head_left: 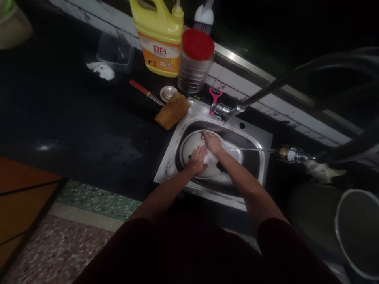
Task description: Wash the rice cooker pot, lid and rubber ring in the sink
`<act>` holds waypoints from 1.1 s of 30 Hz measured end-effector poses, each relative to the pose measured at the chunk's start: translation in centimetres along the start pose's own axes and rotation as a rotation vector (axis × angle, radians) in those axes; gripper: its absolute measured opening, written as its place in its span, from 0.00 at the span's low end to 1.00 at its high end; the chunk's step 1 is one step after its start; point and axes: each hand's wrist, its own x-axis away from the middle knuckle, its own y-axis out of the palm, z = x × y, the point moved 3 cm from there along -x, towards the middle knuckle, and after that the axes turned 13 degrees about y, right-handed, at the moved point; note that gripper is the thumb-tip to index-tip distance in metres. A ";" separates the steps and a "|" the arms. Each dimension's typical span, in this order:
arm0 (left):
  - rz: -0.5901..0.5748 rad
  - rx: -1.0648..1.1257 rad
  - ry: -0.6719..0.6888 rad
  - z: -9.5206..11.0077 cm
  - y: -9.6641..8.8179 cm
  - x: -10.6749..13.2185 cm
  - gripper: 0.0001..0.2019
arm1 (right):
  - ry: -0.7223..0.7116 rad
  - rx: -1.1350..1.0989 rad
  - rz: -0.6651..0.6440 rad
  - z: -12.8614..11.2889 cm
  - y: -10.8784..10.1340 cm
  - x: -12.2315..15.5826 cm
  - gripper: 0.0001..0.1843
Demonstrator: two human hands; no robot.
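countertop (74,114), dark, around steel sink (257,138) under hands (197,159); speckled floor (59,252) below

**Two red characters readable on a yellow jug**

The brand 立白 stands in large red characters on the orange-and-white label (162,56) of the yellow jug (156,24), at the far side of the counter, just left of the red-lidded jar (197,59). Directly beneath the brand runs a line of smaller print, too blurred to read. Lower down, small pale emblems sit toward the label's right; any lettering in them is too small to tell.
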 end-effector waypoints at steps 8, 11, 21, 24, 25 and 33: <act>0.029 0.011 -0.004 0.1 0.1 0.1 0.42 | -0.120 -0.054 0.042 1.6 0.2 -0.2 0.23; 0.024 0.006 -0.004 0.2 0.0 0.1 0.42 | -0.135 -0.030 0.018 1.6 0.5 0.0 0.25; -0.053 0.042 -0.022 0.4 -1.0 0.1 0.42 | 0.071 -0.085 0.119 0.0 1.5 1.3 0.28; -0.050 0.035 -0.031 0.4 -1.6 0.1 0.39 | -0.032 -0.129 0.084 0.9 2.3 3.4 0.28; -0.047 0.030 -0.032 0.5 -1.8 0.1 0.38 | -0.060 -0.139 0.070 1.5 2.6 4.3 0.28; -0.080 -0.075 -0.043 1.1 -2.1 0.0 0.37 | 0.208 -0.132 0.134 4.5 4.3 6.7 0.30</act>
